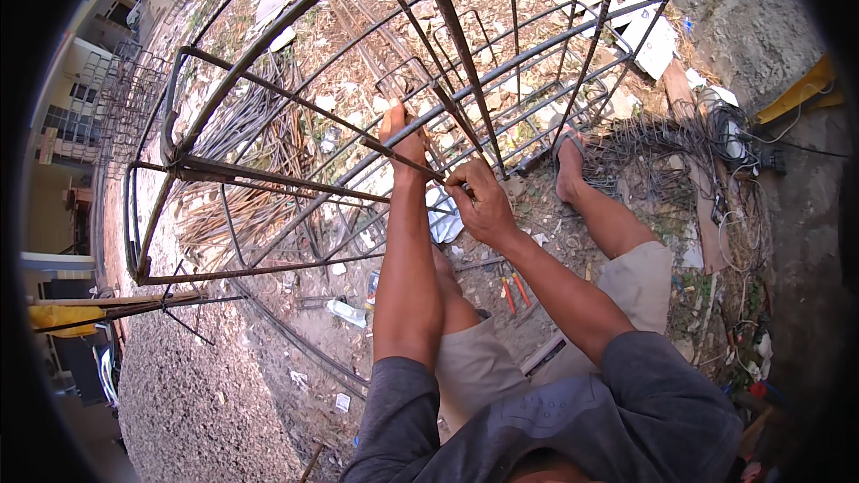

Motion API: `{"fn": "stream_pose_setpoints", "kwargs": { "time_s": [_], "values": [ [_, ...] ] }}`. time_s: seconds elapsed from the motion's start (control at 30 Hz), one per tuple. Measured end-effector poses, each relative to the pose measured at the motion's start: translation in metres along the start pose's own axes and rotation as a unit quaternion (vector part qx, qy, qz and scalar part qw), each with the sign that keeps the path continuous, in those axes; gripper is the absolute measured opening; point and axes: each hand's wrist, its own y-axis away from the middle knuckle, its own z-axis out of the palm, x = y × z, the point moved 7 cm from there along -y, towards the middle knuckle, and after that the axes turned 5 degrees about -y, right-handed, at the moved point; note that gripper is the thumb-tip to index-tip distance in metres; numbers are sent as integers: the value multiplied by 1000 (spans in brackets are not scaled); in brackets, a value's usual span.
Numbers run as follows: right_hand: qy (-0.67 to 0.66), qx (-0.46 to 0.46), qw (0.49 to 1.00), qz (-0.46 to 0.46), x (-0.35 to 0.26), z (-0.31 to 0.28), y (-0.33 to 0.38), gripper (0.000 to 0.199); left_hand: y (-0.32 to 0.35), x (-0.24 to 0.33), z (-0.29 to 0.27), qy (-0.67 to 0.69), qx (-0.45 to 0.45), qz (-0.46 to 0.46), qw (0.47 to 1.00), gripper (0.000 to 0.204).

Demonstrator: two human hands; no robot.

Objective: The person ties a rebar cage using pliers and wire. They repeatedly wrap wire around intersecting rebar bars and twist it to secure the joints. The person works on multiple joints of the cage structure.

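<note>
A long cage of dark steel rebar (304, 181), made of lengthwise bars and bent stirrups, stretches across in front of me. My left hand (404, 131) reaches in among the bars and is closed around a lengthwise bar, its fingers partly hidden. Just right of it and nearer to me, my right hand (483, 200) has its fingers pinched together against a stirrup bar (394, 151). Whatever lies between those fingertips is too small to make out. Red-handled pliers (514, 291) lie on the ground below my right forearm.
Loose steel rods (242, 215) lie piled beyond the cage at left. Tangled wire (640, 156) is heaped by my foot at right. A clear plastic bottle (346, 312) rests on the littered dirt, and a gravel heap (197, 394) spreads at lower left.
</note>
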Motion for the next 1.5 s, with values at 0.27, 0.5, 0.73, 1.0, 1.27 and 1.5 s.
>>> {"fn": "stream_pose_setpoints", "kwargs": {
  "time_s": [0.27, 0.5, 0.73, 1.0, 1.27, 1.5],
  "values": [
    [-18, 64, 997, -24, -6, 9, 9, 16, -1, -5, -3, 60, -5, -20, 998, 36],
    [-18, -23, 999, -36, 1, 6, -14, 13, 6, 2, -2, 94, -16, -42, 995, 32],
    [-38, -169, 985, 2, 11, 6, -34, 12, 0, -2, -6, 79, 1, -36, 996, 37],
    [-90, -321, 933, 136, 21, 12, -40, 10, 1, -1, -13, 39, -20, -38, 998, 38],
    [-19, -81, 996, -16, -14, -4, -19, 13, -2, -6, 0, 63, 2, -38, 997, 38],
    [-4, 14, 997, 70, -5, 4, 0, 14, -13, -28, -29, 103, -59, -70, 990, 12]
  ]
}}
